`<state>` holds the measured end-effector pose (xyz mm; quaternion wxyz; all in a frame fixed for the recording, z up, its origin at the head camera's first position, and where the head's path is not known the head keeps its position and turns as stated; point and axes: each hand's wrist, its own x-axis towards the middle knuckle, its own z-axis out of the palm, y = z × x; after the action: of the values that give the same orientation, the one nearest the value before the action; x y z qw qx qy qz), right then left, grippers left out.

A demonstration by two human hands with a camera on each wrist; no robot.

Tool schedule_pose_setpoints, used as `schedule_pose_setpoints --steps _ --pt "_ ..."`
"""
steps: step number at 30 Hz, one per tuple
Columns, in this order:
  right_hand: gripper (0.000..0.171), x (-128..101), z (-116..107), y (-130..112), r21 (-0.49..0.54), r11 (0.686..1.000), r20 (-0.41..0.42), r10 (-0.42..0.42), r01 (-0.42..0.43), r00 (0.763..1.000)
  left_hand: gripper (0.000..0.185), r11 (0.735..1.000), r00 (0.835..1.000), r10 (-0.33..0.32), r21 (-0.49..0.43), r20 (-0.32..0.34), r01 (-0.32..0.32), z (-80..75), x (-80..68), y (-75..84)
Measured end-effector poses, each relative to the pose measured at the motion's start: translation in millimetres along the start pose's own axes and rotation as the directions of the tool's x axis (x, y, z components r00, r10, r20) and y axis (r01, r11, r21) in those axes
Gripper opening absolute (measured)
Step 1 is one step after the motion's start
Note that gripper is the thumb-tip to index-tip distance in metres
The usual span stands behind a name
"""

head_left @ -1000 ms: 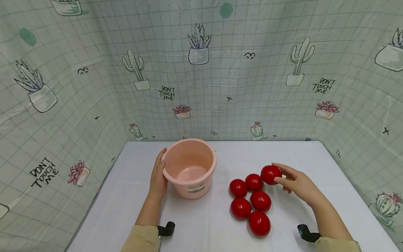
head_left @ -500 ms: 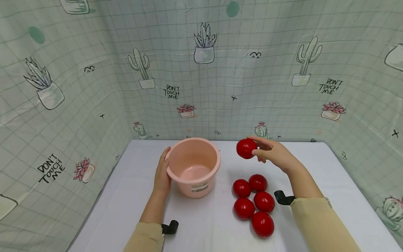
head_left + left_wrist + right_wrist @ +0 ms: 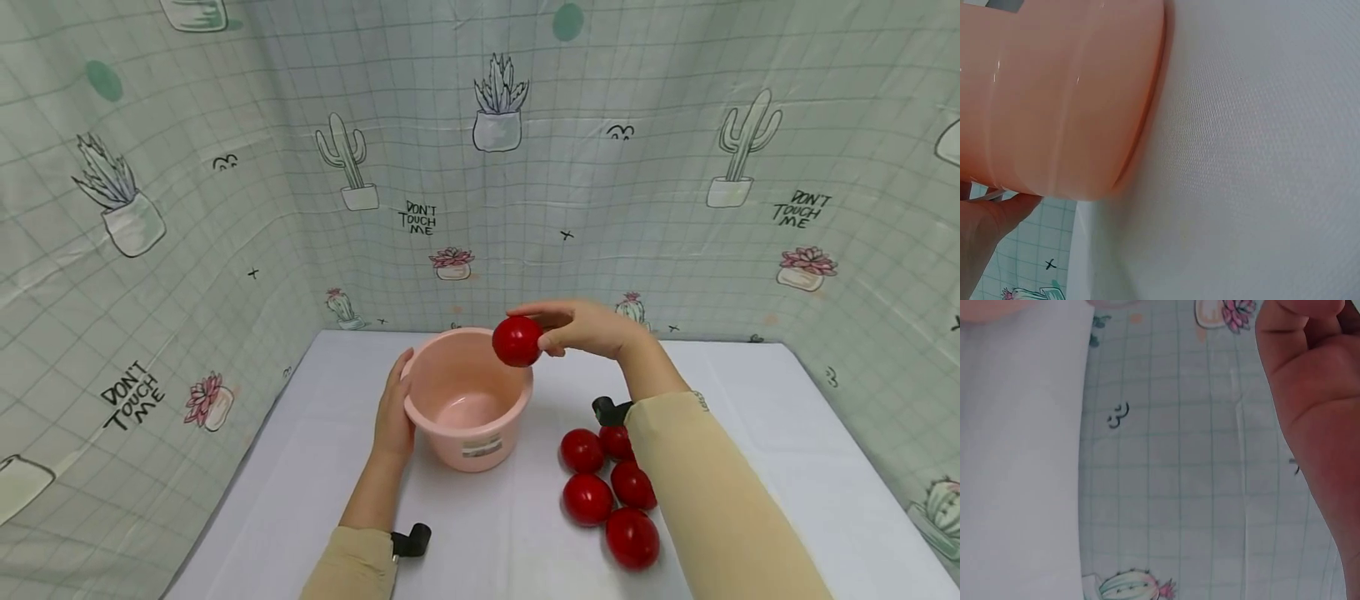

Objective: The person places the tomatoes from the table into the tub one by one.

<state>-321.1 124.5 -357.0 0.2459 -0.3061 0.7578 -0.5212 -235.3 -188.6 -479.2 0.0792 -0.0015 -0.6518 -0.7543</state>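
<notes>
Red ball (image 3: 517,341), carried up off the cluster since a second ago, now hangs over the near-right rim of the pink bucket (image 3: 468,417), so a drop looks close. Right hand (image 3: 588,327) pinches it, fingers curled around. Left hand (image 3: 393,417) rests flat against the bucket wall. Five balls (image 3: 607,492) remain on the table (image 3: 750,433).

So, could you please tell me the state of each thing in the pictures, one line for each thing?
pink bucket: upright on the table, nothing inside that shows.
held red ball: in the air above the bucket's rim.
right hand: grips the held red ball.
left hand: rests against the bucket's side.
five red balls: lying in a cluster on the table, untouched.
white table: covered by a cloth.
</notes>
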Motion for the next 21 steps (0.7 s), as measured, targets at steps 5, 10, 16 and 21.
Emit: schedule_pose_setpoints --steps 5,10,16,21 --pt "0.059 30 10 -15 -0.027 1.0 0.16 0.008 -0.004 0.987 0.044 1.0 1.0 0.002 0.01 0.001 -0.002 -1.7 0.2 -1.1" --pt "0.06 55 24 -25 -0.116 0.993 0.268 0.061 -0.031 0.961 0.044 0.997 1.0 -0.006 0.077 -0.014 0.007 -2.5 -2.9 -4.0" --pt "0.052 77 46 -36 -0.294 0.951 0.324 0.197 -0.099 0.925 0.043 0.994 1.0 -0.022 0.11 -0.007 0.022 -2.6 -5.7 -8.2" --pt "0.041 95 59 -40 -0.396 0.908 0.318 0.276 -0.138 0.907 0.043 0.994 1.0 0.007 0.107 -0.004 -0.006 -1.9 -1.9 -7.5"
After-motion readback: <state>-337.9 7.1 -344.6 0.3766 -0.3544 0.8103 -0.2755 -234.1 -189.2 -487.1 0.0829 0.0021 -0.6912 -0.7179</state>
